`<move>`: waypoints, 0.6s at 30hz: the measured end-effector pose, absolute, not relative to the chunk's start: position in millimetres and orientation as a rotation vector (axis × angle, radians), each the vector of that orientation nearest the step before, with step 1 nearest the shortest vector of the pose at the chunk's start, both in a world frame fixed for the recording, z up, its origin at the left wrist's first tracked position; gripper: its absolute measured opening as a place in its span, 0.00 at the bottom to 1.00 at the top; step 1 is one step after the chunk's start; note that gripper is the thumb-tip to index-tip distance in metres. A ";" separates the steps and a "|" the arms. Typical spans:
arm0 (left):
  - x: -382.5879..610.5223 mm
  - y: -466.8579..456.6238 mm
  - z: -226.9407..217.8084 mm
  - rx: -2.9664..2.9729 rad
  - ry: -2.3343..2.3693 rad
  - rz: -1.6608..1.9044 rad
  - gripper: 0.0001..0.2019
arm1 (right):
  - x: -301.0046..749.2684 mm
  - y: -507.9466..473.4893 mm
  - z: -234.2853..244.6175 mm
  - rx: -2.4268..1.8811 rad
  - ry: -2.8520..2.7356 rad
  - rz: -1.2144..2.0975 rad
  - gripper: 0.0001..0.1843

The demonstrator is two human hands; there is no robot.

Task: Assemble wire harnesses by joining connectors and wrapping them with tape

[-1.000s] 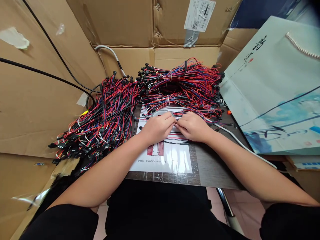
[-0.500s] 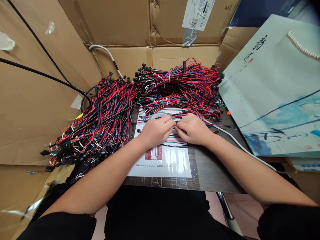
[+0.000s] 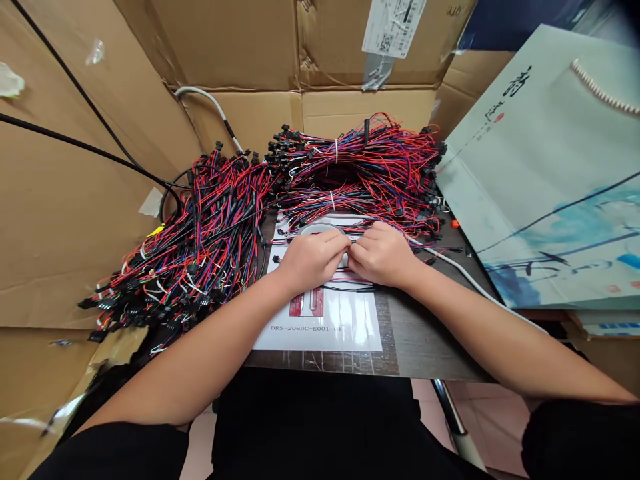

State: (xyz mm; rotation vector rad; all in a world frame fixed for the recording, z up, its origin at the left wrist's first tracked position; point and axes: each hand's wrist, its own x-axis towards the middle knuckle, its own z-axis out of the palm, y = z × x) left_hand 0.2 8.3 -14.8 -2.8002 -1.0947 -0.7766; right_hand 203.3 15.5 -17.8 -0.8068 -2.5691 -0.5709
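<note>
**Pinch Close, Brace Fingertips, Leave the Piles Alone**

Disregard the cardboard walls [image 3: 335, 107] and the pale paper bag [image 3: 545, 180], both apart from the handwork. Work low over the table [image 3: 440, 340], forearms reaching in from its near edge. Steer the left elbow around the big pile of wires [image 3: 225, 227], heaped beyond the left forearm. Avoid nudging the tied bundles [image 3: 400, 157] at the back, just behind the hands and cinched with 2 white ties [image 3: 336, 151]. Treat the printed sheet [image 3: 320, 340], flat beneath the hands, as the working spot, and mind the glare on its glossy face.

Hold the left hand [image 3: 313, 260] and right hand [image 3: 383, 252] level. Curled nearly closed at present, each down to a fingertip pinch, and almost meeting above the sheet. Watch for the pale ring [image 3: 317, 229] partly hidden behind the left hand, and for the loose wires [image 3: 350, 289] lying on the sheet just nearer the body.

Gripped between the fingertips, by the look of it: a thin wire [image 3: 353, 241], dark at the small part in sight. Impossible to tell the exact spot under each thumb, or any join there. Probably best to pinch close to that dark part, brace fingertips against each other, and press along the wire, not across it. Ease off at any kink.
</note>
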 end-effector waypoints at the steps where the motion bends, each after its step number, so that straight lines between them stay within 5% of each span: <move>1: 0.2 8.0 -14.7 -2.802 -1.093 -0.780 0.11 | 203.7 15.9 -18.7 -0.808 -2.577 -0.557 0.21; 18: 3.3 5.5 -12.8 -2.787 -1.138 -0.863 0.13 | 213.0 12.5 1.3 -0.506 -2.817 -0.337 0.20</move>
